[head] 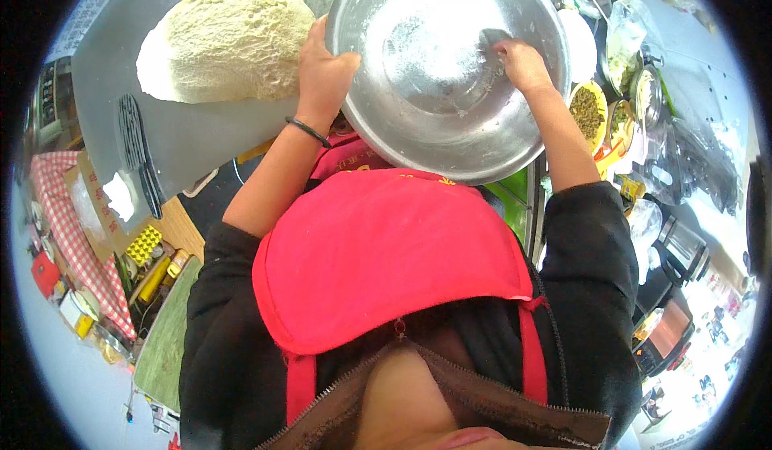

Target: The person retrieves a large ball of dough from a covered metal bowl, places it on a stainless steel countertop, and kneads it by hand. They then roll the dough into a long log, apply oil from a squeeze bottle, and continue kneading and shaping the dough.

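Note:
A large stainless steel bowl is tilted with its inside facing me, and white flour residue clings to its wall and bottom. My left hand grips the left rim, thumb on the inner side. Inside the bowl, my right hand pinches a small grey flat piece, apparently a scraper, against the right part of the wall. Its lower edge is hidden by my fingers. To the left of my left hand, a big mound of pale dough rests on the grey metal worktop.
A slotted turner with a black handle lies at the worktop's left, near a crumpled white scrap. Right of the bowl stand a yellow bowl of chopped filling, further containers and plastic bags. A red checked cloth hangs at far left.

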A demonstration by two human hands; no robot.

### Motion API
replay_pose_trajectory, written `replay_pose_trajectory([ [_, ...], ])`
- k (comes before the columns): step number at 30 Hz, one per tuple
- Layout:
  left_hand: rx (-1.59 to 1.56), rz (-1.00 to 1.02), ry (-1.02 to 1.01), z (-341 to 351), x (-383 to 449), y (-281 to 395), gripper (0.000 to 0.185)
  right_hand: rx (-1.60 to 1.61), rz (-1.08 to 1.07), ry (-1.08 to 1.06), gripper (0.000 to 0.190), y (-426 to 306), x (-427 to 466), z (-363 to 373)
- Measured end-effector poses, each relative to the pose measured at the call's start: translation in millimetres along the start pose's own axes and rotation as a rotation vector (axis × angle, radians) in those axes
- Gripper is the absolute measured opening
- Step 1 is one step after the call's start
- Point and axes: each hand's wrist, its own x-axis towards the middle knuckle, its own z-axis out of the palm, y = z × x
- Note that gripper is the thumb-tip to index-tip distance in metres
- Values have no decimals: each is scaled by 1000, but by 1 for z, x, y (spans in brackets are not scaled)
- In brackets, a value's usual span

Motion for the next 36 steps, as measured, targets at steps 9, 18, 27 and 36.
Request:
replay_pose_trajectory([
  [9,34,87,4,-1,-2,2,54,291,21,-194,16,-45,-78,39],
  [18,91,36,-43,-2,-2,10,59,148,-14,-85,22,-6,12,1],
  [27,6,1,-39,2,4,5,58,280,20,-262,17,-47,-64,42],
  [36,125,72,-26,1,4,6,54,414,236,41,19,-16,5,16],
])
